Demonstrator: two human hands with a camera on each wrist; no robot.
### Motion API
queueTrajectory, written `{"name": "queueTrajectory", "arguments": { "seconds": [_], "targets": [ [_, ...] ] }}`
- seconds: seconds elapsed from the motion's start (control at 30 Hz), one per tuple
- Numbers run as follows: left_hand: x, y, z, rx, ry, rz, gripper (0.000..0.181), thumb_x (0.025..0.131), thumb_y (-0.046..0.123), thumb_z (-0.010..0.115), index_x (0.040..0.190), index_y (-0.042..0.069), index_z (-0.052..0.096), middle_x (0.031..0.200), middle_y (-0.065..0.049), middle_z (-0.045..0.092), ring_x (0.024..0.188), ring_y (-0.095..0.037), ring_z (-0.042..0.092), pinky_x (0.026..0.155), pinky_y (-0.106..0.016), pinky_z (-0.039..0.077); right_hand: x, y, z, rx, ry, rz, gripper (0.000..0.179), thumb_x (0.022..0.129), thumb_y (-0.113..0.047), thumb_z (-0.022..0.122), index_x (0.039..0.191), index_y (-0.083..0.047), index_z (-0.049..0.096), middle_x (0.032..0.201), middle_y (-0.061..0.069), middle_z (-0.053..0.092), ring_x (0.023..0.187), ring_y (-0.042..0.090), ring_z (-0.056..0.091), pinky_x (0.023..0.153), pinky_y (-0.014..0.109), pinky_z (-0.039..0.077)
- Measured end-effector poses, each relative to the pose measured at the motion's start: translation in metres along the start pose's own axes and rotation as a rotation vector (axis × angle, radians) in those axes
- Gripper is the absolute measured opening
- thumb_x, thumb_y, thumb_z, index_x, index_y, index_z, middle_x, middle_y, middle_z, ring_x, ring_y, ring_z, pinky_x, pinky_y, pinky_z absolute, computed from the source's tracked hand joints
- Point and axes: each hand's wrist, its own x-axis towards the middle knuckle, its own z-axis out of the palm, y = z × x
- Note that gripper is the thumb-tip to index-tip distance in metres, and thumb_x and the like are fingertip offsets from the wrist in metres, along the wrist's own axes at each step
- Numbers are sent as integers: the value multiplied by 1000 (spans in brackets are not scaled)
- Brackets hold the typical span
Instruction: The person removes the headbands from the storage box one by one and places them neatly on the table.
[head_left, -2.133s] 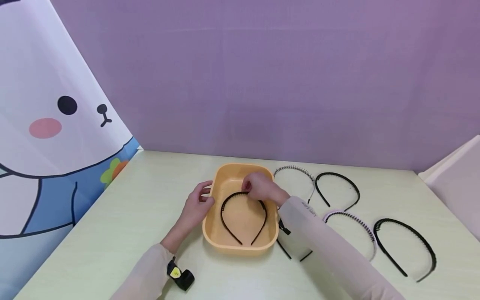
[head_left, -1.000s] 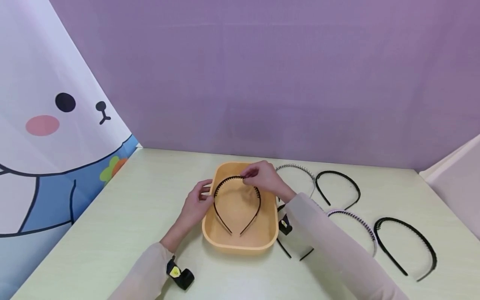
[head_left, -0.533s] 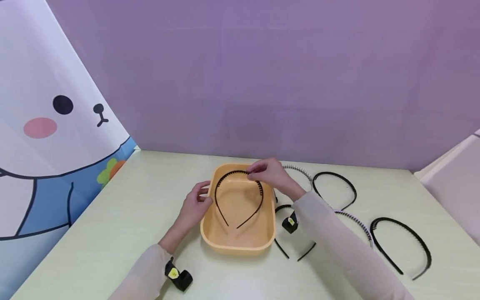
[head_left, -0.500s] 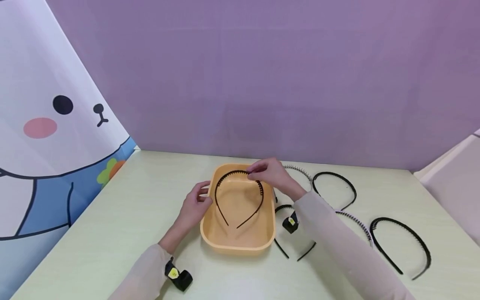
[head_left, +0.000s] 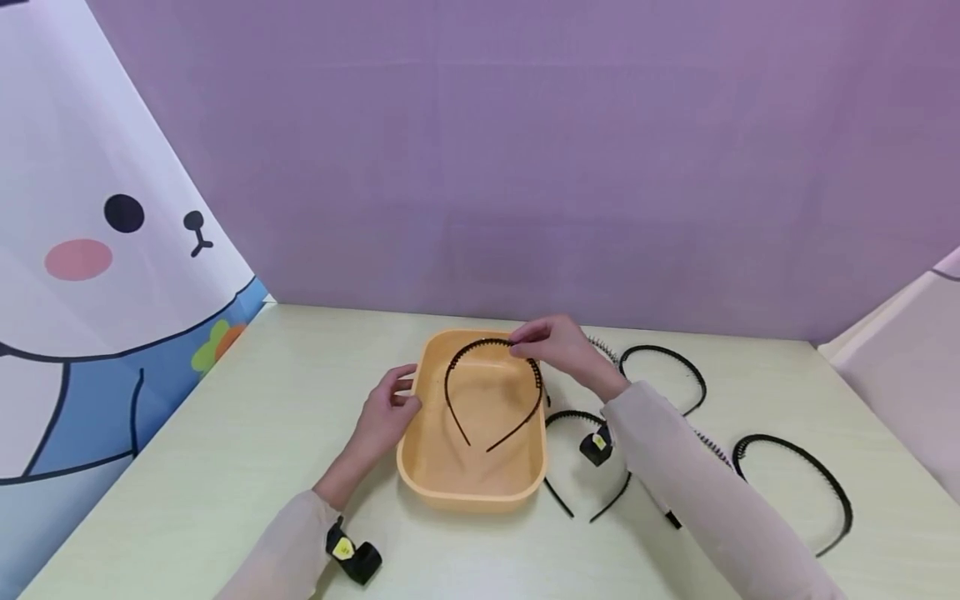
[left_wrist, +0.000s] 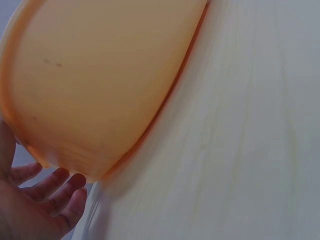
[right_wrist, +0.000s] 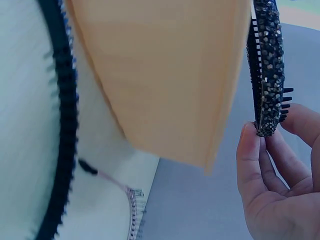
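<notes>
My right hand (head_left: 564, 348) pinches a black toothed headband (head_left: 480, 342) at the right of its top. It hangs over the yellow plastic basin (head_left: 471, 502), ends pointing toward me. The right wrist view shows dark glittery stones covering the outside of this headband (right_wrist: 271, 65), thumb and fingers at its edge. At the basin's left side is my left hand (head_left: 382, 412), its loosely bent fingers touching the outer wall. The left wrist view shows those fingertips against the basin (left_wrist: 100, 90). Beside the basin's right wall lies another black headband (head_left: 573, 414).
Further right on the pale table (head_left: 322, 375) lie more headbands: a black one (head_left: 667, 350) at the back, another black one (head_left: 817, 467) nearer the right, and a pale one (head_left: 714, 448) partly under my right sleeve. A purple backdrop (head_left: 480, 167) stands behind the table.
My right hand has raised the pinched headband from inside the basin, moving it away from me and then a little right. My left hand has stayed at the basin's left wall.
</notes>
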Motion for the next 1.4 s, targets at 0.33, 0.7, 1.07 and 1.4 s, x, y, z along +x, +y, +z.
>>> {"name": "queueTrajectory", "arguments": {
  "seconds": [0.33,0.7,1.07,1.4],
  "targets": [
    [-1,0,-4,-29,-5,9,52,84,4,50,136,5,46,124,-24,59,95,-25,61,79,-29,50,-5,0,-21,-45,34,40,28,87,-18,68,111,-4,69,107,12,70,101,31,63,86,39,52],
    [-2,-1,-6,-31,0,5,51,86,4,50,136,5,47,124,-23,58,99,-27,60,82,-31,50,-7,5,-34,-65,47,34,28,87,-17,67,112,-4,68,110,13,68,99,26,64,83,33,53],
    [0,-5,-10,-43,11,-3,48,88,4,50,136,4,46,125,-23,58,104,-31,59,82,-32,50,-10,14,-43,-77,49,23,29,88,-16,66,112,0,67,108,14,69,91,17,65,80,29,53],
    [0,-5,-9,-30,10,2,48,87,4,50,136,4,47,124,-23,58,101,-29,59,81,-31,50,-18,21,-55,-114,61,53,32,89,-18,65,114,1,66,113,17,67,93,19,65,82,31,52]
  ]
}}
